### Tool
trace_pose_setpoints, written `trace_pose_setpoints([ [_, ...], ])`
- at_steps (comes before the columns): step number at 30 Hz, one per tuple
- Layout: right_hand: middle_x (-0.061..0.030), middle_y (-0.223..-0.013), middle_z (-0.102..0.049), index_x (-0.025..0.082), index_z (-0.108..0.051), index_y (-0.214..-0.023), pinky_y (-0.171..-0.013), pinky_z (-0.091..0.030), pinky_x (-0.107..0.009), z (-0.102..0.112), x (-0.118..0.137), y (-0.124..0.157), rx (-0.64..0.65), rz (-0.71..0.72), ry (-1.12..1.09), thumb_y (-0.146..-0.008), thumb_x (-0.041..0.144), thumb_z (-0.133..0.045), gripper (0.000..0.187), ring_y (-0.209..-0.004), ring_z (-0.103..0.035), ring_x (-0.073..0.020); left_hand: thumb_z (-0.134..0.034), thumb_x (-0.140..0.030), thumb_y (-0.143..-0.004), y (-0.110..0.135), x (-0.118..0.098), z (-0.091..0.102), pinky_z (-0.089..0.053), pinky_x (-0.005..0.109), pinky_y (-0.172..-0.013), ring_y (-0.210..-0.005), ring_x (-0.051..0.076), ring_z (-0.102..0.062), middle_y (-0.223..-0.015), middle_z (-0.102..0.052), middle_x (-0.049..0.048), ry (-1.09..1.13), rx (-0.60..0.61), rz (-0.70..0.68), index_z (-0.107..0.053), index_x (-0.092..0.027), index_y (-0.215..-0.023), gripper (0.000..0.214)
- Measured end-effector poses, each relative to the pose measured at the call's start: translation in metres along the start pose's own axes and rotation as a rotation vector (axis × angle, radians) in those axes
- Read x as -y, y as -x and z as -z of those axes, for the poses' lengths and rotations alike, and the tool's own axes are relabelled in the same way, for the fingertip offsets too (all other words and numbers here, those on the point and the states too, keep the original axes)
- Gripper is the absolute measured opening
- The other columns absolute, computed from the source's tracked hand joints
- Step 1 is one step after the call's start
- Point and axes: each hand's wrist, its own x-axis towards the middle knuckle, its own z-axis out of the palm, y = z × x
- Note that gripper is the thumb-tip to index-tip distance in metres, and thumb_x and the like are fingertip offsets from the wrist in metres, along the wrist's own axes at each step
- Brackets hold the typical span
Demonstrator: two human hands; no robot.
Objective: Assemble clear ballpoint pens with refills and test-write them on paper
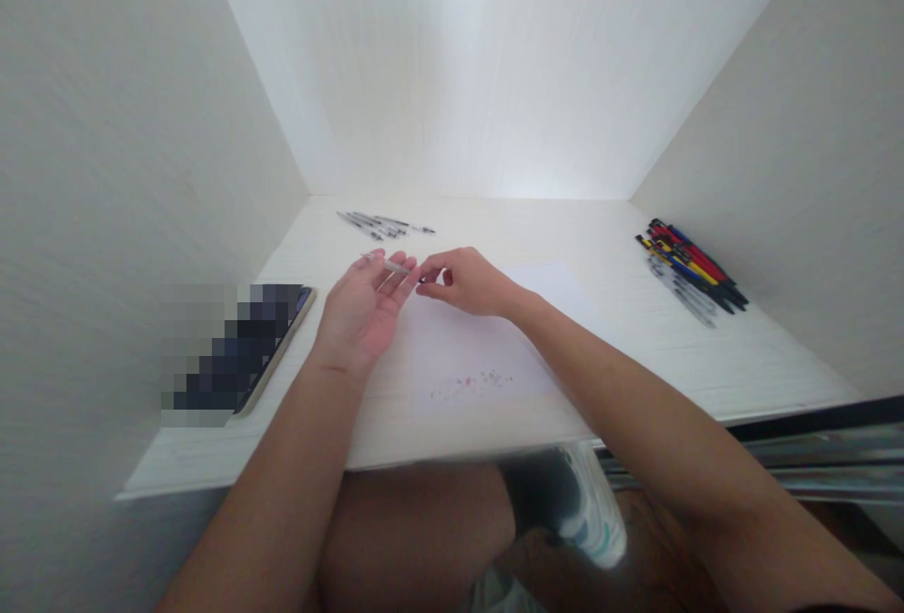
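Observation:
A slim clear pen [394,266] lies across the fingers of my left hand [369,300], which is palm up with its thumb against the barrel. My right hand [462,282] meets it from the right, thumb and forefinger pinched at the pen's dark end near x the left fingertips. Whether that end piece is joined to the barrel or apart is too small to tell. Beneath both hands is a white sheet of paper [452,349], with small dark and reddish specks [473,381] near its front edge.
Several clear pens [381,224] lie at the back left of the white table [537,227]. At the right wall is a pile of red, blue, yellow, black and clear pens [688,265]. A phone [272,349], partly blurred out, stands at the left. Walls enclose three sides.

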Motion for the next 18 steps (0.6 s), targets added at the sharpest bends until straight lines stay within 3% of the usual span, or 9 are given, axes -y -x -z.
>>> trace_pose_setpoints([
  [8,-0.0047,-0.092,-0.078,0.019,-0.081,-0.113,-0.075,-0.047,-0.027,0.013,-0.004,0.002,0.123,0.003,0.077,-0.094,0.026,-0.069,0.024,-0.075,-0.065,-0.0135,-0.060,-0.005,-0.097,-0.001,-0.001,0.003,-0.063,0.029,-0.075,-0.083,0.016,-0.070,-0.100,-0.070,0.0070,-0.215,0.016,-0.030,-0.065,-0.016,-0.101,0.013],
  [18,-0.0051,-0.091,-0.079,0.021,-0.081,-0.120,-0.074,-0.047,-0.028,0.022,-0.009,0.004,0.233,-0.016,0.144,-0.092,0.018,-0.066,0.031,-0.071,-0.064,-0.0139,-0.065,-0.003,-0.092,-0.008,0.000,0.011,-0.060,0.027,-0.071,-0.077,0.014,-0.069,-0.096,-0.071,0.0058,-0.268,0.075,-0.023,-0.067,-0.015,-0.097,0.013],
])
